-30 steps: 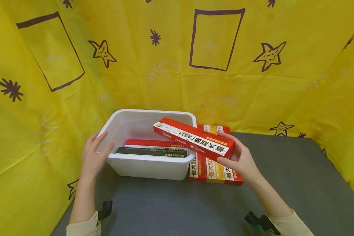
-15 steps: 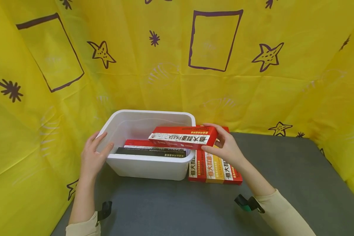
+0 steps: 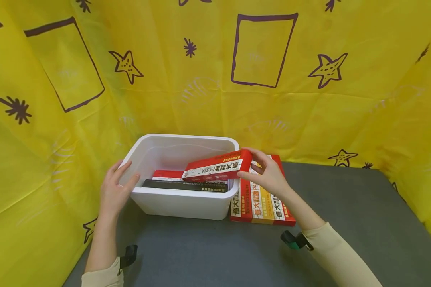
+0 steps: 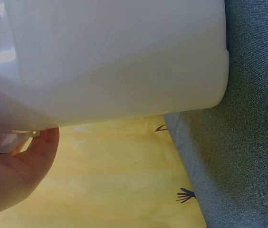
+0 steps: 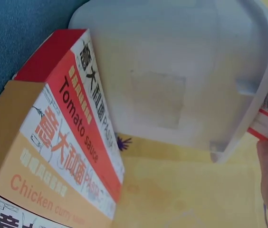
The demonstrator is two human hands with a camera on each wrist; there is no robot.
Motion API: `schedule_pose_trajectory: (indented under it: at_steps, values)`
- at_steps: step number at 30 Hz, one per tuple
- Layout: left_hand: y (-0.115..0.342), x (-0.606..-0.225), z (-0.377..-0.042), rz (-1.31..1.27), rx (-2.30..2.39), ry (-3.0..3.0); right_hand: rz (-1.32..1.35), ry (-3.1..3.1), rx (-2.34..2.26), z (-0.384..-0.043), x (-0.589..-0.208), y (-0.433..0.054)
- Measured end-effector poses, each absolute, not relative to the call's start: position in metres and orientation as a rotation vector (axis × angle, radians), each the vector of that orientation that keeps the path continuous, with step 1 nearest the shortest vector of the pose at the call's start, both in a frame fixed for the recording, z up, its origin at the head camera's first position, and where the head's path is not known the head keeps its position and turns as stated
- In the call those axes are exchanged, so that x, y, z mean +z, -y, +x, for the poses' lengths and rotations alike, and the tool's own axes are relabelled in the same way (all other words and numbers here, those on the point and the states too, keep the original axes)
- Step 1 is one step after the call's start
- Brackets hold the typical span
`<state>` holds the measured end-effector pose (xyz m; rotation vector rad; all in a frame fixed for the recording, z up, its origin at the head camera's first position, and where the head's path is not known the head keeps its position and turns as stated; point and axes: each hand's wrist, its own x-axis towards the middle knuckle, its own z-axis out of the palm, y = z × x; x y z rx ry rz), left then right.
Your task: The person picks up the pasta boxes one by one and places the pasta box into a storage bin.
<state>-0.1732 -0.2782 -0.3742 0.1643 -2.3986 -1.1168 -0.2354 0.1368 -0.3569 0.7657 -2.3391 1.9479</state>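
My right hand (image 3: 271,175) grips the right end of a red pasta box (image 3: 217,165), its fingers behind and its thumb in front. That box slants down to the left, its far end inside the white plastic bin (image 3: 181,205). Inside the bin lie a black pasta box (image 3: 184,185) and a red pasta box (image 3: 165,173) behind it. At the bin's left rim my left hand (image 3: 113,191) holds on, thumb inside and fingers along the outer side. In the left wrist view the left hand (image 4: 34,166) curls at the bin's rim.
Right beside the bin stand several pasta boxes in a row, among them a yellow chicken curry box (image 3: 267,203) and a red tomato sauce box (image 5: 72,99). A yellow patterned cloth (image 3: 201,99) hangs behind and at the sides. The tabletop (image 3: 201,251) is dark grey.
The right hand has moved left and lowered the red pasta box into the bin, turning it so its left end points down. The left hand stays on the rim.
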Motion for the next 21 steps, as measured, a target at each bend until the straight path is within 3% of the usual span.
schedule_pose_trajectory:
  at_steps: [8,15,21]
  values:
    - [0.277,-0.373,-0.173,0.165,-1.121,2.4,0.702,2.349,1.848,-0.242,-0.359,-0.132]
    - [0.277,-0.373,-0.173,0.164,-1.123,2.39,0.699,2.34,1.775,-0.228,-0.338,-0.124]
    - [0.278,-0.374,-0.174,0.168,-1.122,2.389,0.702,2.382,1.681,-0.251,-0.362,-0.123]
